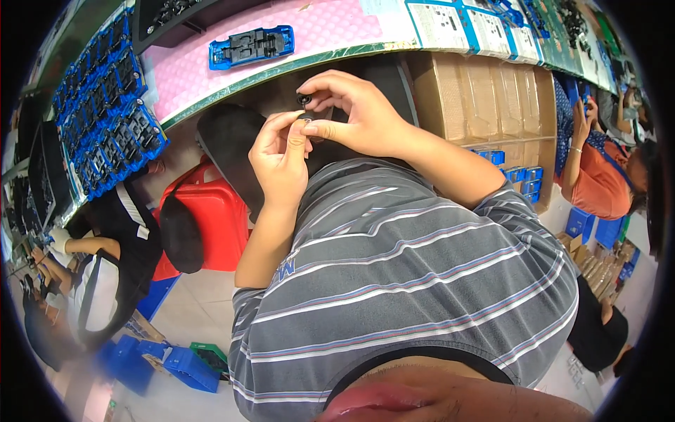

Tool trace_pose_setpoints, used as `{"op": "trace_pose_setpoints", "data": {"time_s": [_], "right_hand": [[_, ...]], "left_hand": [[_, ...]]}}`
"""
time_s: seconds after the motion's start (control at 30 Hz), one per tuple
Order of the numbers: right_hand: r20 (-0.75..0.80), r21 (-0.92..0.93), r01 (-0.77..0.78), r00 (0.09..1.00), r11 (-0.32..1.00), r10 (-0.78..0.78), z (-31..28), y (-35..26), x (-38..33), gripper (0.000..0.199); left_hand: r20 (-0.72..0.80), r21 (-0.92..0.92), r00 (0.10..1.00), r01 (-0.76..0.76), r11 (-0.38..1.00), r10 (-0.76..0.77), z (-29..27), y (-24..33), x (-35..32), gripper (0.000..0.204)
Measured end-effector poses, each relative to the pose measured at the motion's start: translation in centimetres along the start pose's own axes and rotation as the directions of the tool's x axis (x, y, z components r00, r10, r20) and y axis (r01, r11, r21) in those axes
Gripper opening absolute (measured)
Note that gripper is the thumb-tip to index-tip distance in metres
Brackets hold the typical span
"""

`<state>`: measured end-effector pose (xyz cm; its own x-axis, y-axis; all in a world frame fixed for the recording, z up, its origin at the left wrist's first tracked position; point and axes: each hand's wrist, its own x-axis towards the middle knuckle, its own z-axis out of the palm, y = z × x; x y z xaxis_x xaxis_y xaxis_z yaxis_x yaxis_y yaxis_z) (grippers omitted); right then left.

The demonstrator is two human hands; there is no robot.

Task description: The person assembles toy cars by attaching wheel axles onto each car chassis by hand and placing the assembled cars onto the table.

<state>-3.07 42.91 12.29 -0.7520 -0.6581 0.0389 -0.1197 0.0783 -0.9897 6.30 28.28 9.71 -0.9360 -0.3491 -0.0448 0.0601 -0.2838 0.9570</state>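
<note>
Both my hands are raised in front of my chest, just off the near edge of the table. My left hand (283, 149) is closed in a pinch on a small dark round piece (306, 117), mostly covered by the fingertips. My right hand (358, 112) has its thumb against the left fingertips. Its index and middle fingers are curled round a small black wheel (304, 99). Whether the two round pieces are joined cannot be made out. Beyond the hands, a blue toy car body with a black underside (251, 46) lies on pink padded sheeting (330, 27).
Rows of similar blue-and-black car bodies (112, 105) cover the table's left. A black tray of small parts (176, 17) stands at the back. Right of me is an open cardboard box (485, 98); left, a red stool (218, 218). Co-workers (598, 176) sit on both sides.
</note>
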Motion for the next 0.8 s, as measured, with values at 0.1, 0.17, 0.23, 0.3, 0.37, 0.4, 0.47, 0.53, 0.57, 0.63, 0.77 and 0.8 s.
{"op": "trace_pose_setpoints", "data": {"time_s": [0.1, 0.17, 0.23, 0.3, 0.37, 0.4, 0.47, 0.53, 0.57, 0.63, 0.77, 0.8], "right_hand": [[-0.057, -0.019, 0.059, 0.997, 0.998, -0.060, -0.2, 0.4, 1.8, 0.051], [-0.122, -0.194, 0.111, 0.983, 0.975, -0.136, -0.9, -0.3, 4.0, 0.050], [-0.168, -0.445, 0.287, 0.904, 0.849, -0.393, -1.8, -0.6, 7.1, 0.048], [-0.091, -0.590, 0.335, 0.876, 0.734, -0.473, -2.0, -0.5, 9.3, 0.047], [-0.052, -0.650, 0.344, 0.870, 0.678, -0.491, -1.5, -0.2, 10.6, 0.047], [-0.011, -0.713, 0.326, 0.880, 0.621, -0.475, -1.1, 0.1, 10.9, 0.047], [0.032, -0.774, 0.309, 0.891, 0.553, -0.453, -0.7, 0.4, 11.1, 0.046], [-0.014, -0.691, 0.242, 0.937, 0.681, -0.348, -0.6, 0.6, 11.0, 0.046], [-0.010, -0.695, 0.242, 0.938, 0.677, -0.346, -0.7, 0.6, 11.1, 0.046], [-0.041, -0.704, 0.156, 0.965, 0.693, -0.258, -1.0, 0.7, 11.1, 0.048], [0.046, -0.546, 0.160, 0.986, 0.822, -0.161, -0.5, -0.4, 9.4, 0.048], [0.052, -0.530, 0.160, 0.986, 0.833, -0.156, 0.0, -1.0, 8.8, 0.050]], "left_hand": [[-0.003, 0.003, 1.000, 0.026, 1.000, -0.026, -1.1, -0.5, 0.4, 0.022], [-0.037, -0.027, 0.999, 0.034, 0.999, -0.035, -1.4, -0.5, 0.8, 0.024], [-0.049, -0.034, 0.997, 0.050, 0.998, -0.052, -2.3, -0.8, 1.1, 0.026], [-0.059, -0.033, 0.996, 0.070, 0.997, -0.072, -3.2, -1.2, 1.4, 0.027], [-0.063, -0.034, 0.994, 0.091, 0.995, -0.093, -3.8, -1.3, 2.0, 0.028], [-0.079, -0.037, 0.991, 0.104, 0.994, -0.107, -4.1, -1.3, 2.1, 0.028], [-0.094, -0.049, 0.988, 0.118, 0.992, -0.122, -4.5, -1.4, 2.6, 0.029], [-0.105, -0.066, 0.984, 0.139, 0.988, -0.146, -4.8, -1.3, 3.1, 0.030], [-0.105, -0.073, 0.984, 0.139, 0.988, -0.146, -4.9, -1.2, 3.5, 0.030], [-0.068, -0.107, 0.986, 0.147, 0.983, -0.154, -5.0, -1.3, 4.5, 0.030], [0.116, -0.130, 0.978, 0.186, 0.974, -0.171, -6.9, -3.6, 6.5, 0.031], [0.138, -0.136, 0.977, 0.180, 0.974, -0.162, -6.9, -4.1, 6.6, 0.031]]}}
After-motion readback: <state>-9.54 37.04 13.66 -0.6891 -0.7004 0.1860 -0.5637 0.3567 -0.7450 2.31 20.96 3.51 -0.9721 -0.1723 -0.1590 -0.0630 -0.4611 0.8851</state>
